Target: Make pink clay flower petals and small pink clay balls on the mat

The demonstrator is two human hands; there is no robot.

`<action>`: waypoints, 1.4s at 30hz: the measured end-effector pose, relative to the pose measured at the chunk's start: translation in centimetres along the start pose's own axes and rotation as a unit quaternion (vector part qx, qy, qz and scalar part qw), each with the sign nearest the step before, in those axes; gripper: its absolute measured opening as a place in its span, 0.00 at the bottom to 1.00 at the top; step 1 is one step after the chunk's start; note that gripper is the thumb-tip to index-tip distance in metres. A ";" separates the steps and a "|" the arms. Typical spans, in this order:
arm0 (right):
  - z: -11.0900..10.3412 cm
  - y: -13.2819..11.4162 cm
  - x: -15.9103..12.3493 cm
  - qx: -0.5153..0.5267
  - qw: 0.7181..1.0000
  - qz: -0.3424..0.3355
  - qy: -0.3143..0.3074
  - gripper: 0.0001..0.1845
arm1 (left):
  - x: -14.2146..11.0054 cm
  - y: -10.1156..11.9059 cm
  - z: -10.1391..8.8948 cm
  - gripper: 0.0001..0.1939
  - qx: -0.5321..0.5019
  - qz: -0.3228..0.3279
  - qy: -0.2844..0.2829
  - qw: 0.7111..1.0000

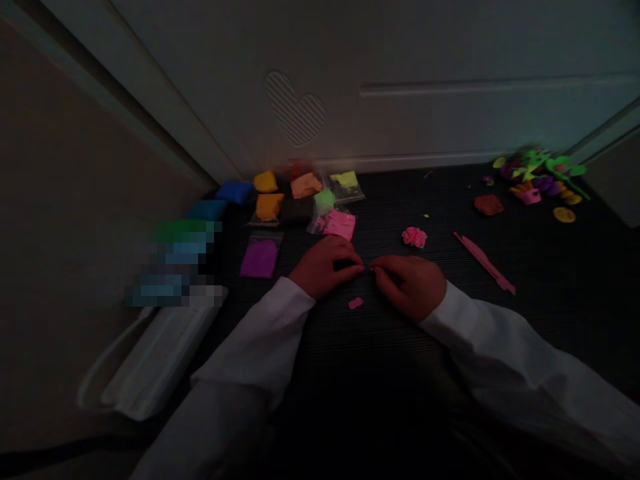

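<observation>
My left hand (pixel 331 267) is closed, with thumb and forefinger pinched together close to the tabletop. Facing it across a small gap, my right hand (pixel 413 283) is also pinched shut. Whatever sits at either set of fingertips is too small and dark to make out. Just below the gap lies a flat pink piece of modelling clay (pixel 355 303). A cluster of pink clay roses (pixel 415 237) with green edges rests beyond my right hand. Behind my left hand is a pink clay packet (pixel 341 224), partly open.
Several bagged clays, including a purple packet (pixel 259 258) and an orange packet (pixel 269 207), lie at the back left. A white power strip (pixel 165 360) is at far left. Pink modelling tools (pixel 484 263), a reddish-brown lump (pixel 489 205) and colourful clay flowers (pixel 543 177) lie right.
</observation>
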State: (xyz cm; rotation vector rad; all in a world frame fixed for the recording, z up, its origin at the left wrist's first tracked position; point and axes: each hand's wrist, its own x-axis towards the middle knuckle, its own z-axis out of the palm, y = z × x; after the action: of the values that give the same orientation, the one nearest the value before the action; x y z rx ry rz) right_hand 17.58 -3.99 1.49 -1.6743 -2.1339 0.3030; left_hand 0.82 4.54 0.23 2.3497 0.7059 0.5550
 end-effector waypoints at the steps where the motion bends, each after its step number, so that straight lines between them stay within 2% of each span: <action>1: 0.0 0.0 0.0 0.002 1.000 -0.001 0.002 0.12 | 0.0 0.0 -0.1 0.09 -0.021 -0.008 0.006 1.000; 7: -0.1 -0.1 0.2 0.011 1.000 -0.003 0.021 0.14 | -0.1 0.5 -0.6 0.09 -0.141 -0.069 0.038 0.987; 11: -0.2 -0.3 0.2 0.042 0.999 -0.006 0.025 0.17 | -0.1 1.0 -0.5 0.09 -0.169 -0.072 0.047 0.982; 21: -0.4 -0.7 0.1 0.081 0.996 0.008 0.049 0.13 | -0.1 1.3 -0.2 0.08 -0.186 -0.065 0.042 0.980; 42: -0.1 -0.5 0.4 0.098 0.994 0.025 0.050 0.10 | 0.0 1.3 -0.2 0.08 -0.171 -0.060 0.039 0.983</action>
State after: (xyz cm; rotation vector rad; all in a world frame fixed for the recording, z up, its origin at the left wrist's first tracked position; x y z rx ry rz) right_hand 17.14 -3.75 1.85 -1.5968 -1.9258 0.4183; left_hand 1.14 3.72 1.26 1.9640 0.7192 0.6622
